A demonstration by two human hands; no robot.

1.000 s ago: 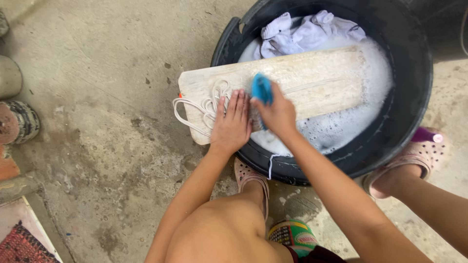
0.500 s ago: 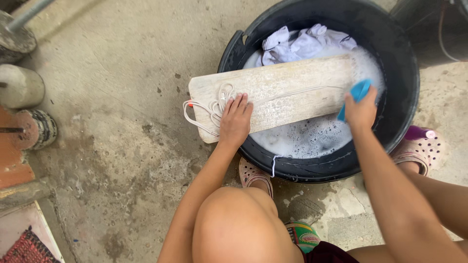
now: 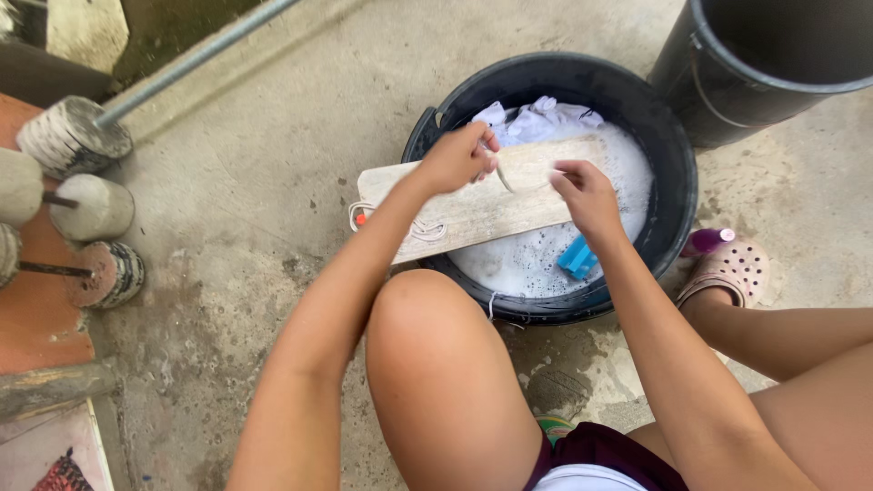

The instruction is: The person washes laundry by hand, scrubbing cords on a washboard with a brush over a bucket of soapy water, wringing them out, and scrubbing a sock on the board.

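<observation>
A pale wooden washboard (image 3: 473,211) lies across the rim of a black tub (image 3: 677,195) of soapy water. Over the board, my left hand (image 3: 457,157) and my right hand (image 3: 587,193) pinch a thin white lace (image 3: 502,175) stretched between them. More white laces (image 3: 414,227) hang over the board's left end. A blue scrub brush (image 3: 577,257) floats loose in the suds below my right hand. White clothes (image 3: 538,118) are piled at the tub's far side. My bare knees are in front of the tub.
A second black bucket (image 3: 773,68) stands at the top right. A pink clog (image 3: 727,270) and a purple bottle (image 3: 709,241) are right of the tub. Concrete weights (image 3: 86,205) on metal bars lie at the left on a wet concrete floor.
My right hand has let go of the blue brush, which now floats in the suds. Both hands have come together on the lace over the board. The view has shifted right.
</observation>
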